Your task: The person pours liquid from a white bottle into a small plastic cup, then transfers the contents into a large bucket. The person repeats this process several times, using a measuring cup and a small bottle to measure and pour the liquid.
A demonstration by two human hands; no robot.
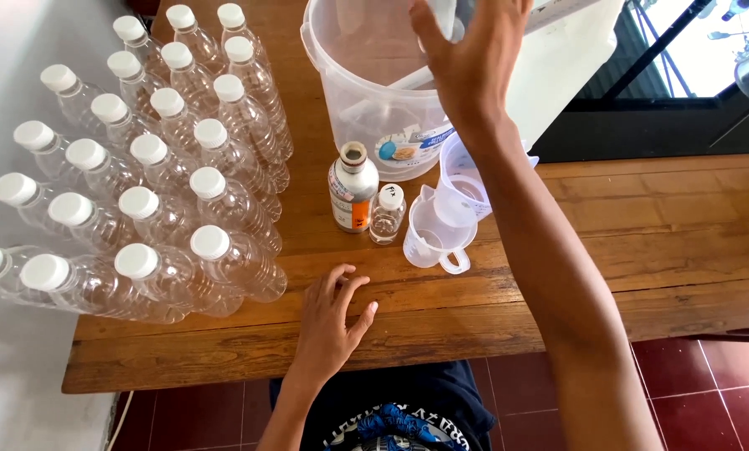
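The right hand [474,58] is raised with the arm stretched forward, fingers loosely spread over the rim of the clear bucket [374,100]; whether it grips something, I cannot tell. The left hand [328,321] lies flat and released on the wooden worktop [642,250]. Near stand two measuring jugs [437,234], two small bottles [353,188] and many capped bottles [140,192].

Capped bottles [140,167] crowd the table's [683,242] left; the bucket [374,92] stands behind two small bottles [366,196], jugs [445,217] to their right.
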